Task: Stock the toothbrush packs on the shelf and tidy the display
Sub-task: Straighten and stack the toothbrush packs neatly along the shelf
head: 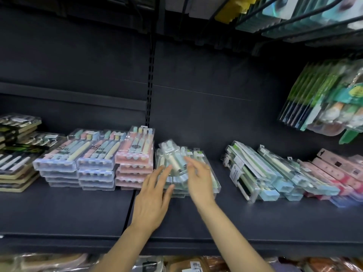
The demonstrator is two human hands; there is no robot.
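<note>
now i am reaching both hands over the dark shelf [78,209] toward the green toothbrush packs [204,173] stacked near its middle. my left hand [155,195] is lying with fingers spread and straight, the fingertips [166,170] resting against the front left edge of that stack; it is gripping nothing. my right hand [200,179] is hovering over the top of the same stack, fingers loosely extended and slightly apart, the index fingertip touching or nearly touching the loose clear pack [172,156] that is sitting crooked on top, tilted toward the left and not squared with the packs beneath. i cannot tell whether the right palm is pressing down on the stack. just left of my hands the pink packs [135,154] are standing in a neat pile, touching the green stack, and beside them two piles of pastel packs with blue bases [76,154] are sitting side by side. at the far left, dark packs on tan card [13,154] are lying stacked. to my right, well apart from the green stack, long green and blue packs [261,169] are lying slanted in a loose row, with red and pink packs [337,169] beyond them. hanging green packs [322,99] are crowding the upper right.
</note>
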